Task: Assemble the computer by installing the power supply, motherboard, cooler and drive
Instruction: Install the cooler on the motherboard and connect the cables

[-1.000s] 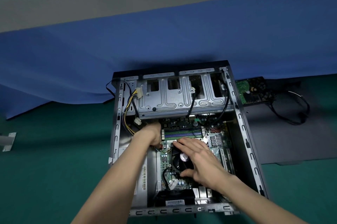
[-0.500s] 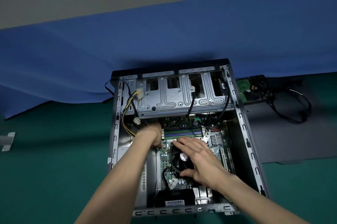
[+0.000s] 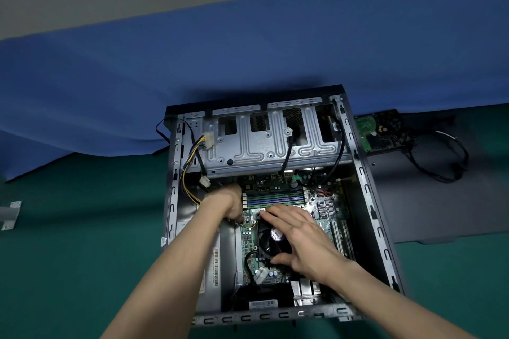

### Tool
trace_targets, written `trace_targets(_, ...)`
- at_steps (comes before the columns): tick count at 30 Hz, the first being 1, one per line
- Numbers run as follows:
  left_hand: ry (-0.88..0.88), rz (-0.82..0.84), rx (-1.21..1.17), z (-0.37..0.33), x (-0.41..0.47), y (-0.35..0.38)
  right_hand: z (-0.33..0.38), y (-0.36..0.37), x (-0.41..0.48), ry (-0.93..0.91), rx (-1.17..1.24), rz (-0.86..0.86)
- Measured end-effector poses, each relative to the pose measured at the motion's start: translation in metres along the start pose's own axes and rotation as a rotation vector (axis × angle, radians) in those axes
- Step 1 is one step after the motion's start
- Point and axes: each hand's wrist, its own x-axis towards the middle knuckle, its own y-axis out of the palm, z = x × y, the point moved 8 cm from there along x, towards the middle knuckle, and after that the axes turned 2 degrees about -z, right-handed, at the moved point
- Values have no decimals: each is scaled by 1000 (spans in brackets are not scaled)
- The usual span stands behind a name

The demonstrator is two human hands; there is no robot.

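In the open computer case (image 3: 366, 189), the cooler (image 3: 271, 245) sits on the motherboard (image 3: 249, 240), at 6 o'clock from the metal drive cage (image 3: 264, 145). The right hand (image 3: 300, 239) lies on the cooler, fingers spread toward its 11 o'clock corner and thumb at its 6 o'clock edge. The left hand (image 3: 232, 206) reaches down at the cooler's 10 o'clock, fingers curled under, so whether they pinch anything cannot be told. The drive (image 3: 377, 132) lies outside, at 2 o'clock from the case.

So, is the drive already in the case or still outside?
Outside. The drive lies to the right of the case, beyond its side wall, green circuit board facing up.
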Motion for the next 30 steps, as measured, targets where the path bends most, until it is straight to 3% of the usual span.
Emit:
trace_targets(8,19,-52,-44,-2,2,-1,0,1,0,-10,-7,-11)
trace_targets(13,21,26,-65,-5,5,5,0,2,1,-17,4,-20)
trace_targets(22,55,-115,-14,-16,-28,-16,-1,4,-2,-2,30,-21)
trace_targets(25,73,-255,95,-26,-63,-34,0,3,-1,-4,42,-16)
trace_targets(30,-86,-795,72,0,-134,-83,2,2,-4,2,114,-6)
